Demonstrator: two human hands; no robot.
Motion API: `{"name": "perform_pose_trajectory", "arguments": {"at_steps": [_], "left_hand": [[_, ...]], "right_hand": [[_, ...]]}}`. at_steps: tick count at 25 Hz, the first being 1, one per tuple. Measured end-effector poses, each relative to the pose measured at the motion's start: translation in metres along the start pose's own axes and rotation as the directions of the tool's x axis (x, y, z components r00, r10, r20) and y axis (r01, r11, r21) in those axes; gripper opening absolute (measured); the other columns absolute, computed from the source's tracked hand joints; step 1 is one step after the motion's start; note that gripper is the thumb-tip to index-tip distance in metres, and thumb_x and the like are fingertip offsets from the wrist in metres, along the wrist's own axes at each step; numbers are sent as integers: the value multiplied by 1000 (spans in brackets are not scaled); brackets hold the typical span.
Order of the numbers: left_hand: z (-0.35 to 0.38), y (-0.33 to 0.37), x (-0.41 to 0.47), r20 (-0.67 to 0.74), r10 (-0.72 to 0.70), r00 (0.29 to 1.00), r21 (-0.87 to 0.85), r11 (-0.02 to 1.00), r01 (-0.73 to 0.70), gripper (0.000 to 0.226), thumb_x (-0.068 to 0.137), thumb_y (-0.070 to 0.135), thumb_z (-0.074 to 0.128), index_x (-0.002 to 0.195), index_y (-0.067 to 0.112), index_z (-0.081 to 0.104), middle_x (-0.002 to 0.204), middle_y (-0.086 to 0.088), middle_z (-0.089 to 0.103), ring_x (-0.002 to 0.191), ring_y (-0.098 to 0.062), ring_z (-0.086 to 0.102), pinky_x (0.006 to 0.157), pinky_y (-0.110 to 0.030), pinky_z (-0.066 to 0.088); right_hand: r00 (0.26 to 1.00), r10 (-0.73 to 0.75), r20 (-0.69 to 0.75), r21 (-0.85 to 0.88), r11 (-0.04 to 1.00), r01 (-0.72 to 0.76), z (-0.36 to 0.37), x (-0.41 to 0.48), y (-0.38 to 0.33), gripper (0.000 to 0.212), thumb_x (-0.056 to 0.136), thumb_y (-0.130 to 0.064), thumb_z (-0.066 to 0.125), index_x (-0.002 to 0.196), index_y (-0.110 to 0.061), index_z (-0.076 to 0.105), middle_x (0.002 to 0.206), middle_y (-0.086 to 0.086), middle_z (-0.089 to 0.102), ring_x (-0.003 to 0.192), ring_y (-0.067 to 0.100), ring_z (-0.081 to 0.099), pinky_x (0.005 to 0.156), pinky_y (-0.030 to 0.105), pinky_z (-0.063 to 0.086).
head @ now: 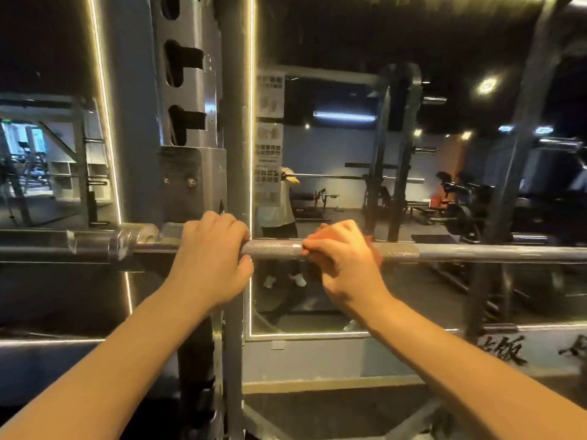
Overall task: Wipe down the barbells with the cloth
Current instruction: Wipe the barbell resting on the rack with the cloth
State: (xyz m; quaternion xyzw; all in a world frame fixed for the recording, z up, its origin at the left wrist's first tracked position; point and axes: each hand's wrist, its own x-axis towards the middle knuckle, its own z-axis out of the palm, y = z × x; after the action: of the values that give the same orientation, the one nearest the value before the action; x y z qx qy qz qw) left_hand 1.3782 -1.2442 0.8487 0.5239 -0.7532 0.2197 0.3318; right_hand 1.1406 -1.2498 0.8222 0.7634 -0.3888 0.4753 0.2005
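Steel barbell (273, 249) is gripped by left hand (211, 258) and right hand (343, 265), fingers curled round it.

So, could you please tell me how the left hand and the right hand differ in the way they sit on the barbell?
The left hand wraps the barbell beside the rack upright, thumb underneath; the right hand sits farther along, on the knurling. The left hand shows nothing else; behind the right hand is a reddish patch, possibly the cloth, I cannot tell. Both curl fingers over the bar.
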Motion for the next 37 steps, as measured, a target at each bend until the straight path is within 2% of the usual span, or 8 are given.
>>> {"name": "perform_pose_trajectory", "arguments": {"at_steps": [5,8,11,15,18,22,29,37], "left_hand": [[-4,19,14,-4,-4,1000,22,1000,4,31,89,26,66,120,22,65,117,3,62,111,-22,50,92,-39,34],[1,42,17,-14,36,999,-18,999,-37,29,89,29,65,117,24,65,116,5,62,108,-17,49,93,-38,36],[12,67,19,-9,111,994,-68,992,-111,26,90,40,65,114,28,64,115,9,60,106,-13,45,95,-37,37],[28,97,23,-28,147,989,-67,987,-149,39,88,56,68,116,29,63,119,11,57,116,-16,47,100,-38,38],[40,109,20,-80,137,987,-123,982,-146,37,86,55,73,108,26,64,113,11,60,111,-14,49,100,-37,40],[51,110,19,-130,118,984,-140,981,-136,39,80,50,81,104,22,67,108,7,63,106,-16,53,94,-35,43],[56,105,24,-100,169,981,-152,971,-183,39,80,42,83,109,22,67,108,5,65,103,-16,57,91,-30,44],[56,99,30,-54,228,972,-85,969,-232,31,84,37,82,109,20,72,107,1,68,99,-18,60,88,-31,48]], "right_hand": [[985,-160,64,167,975,147,29,6,-16,35,77,2,83,109,-10,77,119,-3,55,110,28,56,88,46,57],[991,-135,21,19,991,135,-10,-23,33,41,78,5,81,112,-18,77,125,-9,55,116,19,52,89,47,55],[984,-172,-45,-63,984,169,-58,-48,89,36,77,-2,76,112,-11,77,121,4,67,114,24,50,90,38,50],[994,-58,-93,-89,995,50,-89,-53,112,41,78,8,76,116,-9,75,117,3,69,114,23,51,95,32,46],[997,-82,-3,-126,989,81,-78,-46,94,36,92,-18,66,127,-15,70,125,0,65,121,24,49,94,46,48],[990,-28,138,-305,950,69,-66,-40,86,63,82,-60,71,134,-24,62,131,-1,61,126,27,48,98,50,42],[983,-131,124,-437,883,173,-56,-17,85,39,75,-36,89,106,-18,75,101,4,76,93,29,66,82,44,48],[925,-87,370,-374,898,234,-69,2,85,43,81,-44,82,117,-24,71,111,-2,73,106,23,61,93,41,43]]}}
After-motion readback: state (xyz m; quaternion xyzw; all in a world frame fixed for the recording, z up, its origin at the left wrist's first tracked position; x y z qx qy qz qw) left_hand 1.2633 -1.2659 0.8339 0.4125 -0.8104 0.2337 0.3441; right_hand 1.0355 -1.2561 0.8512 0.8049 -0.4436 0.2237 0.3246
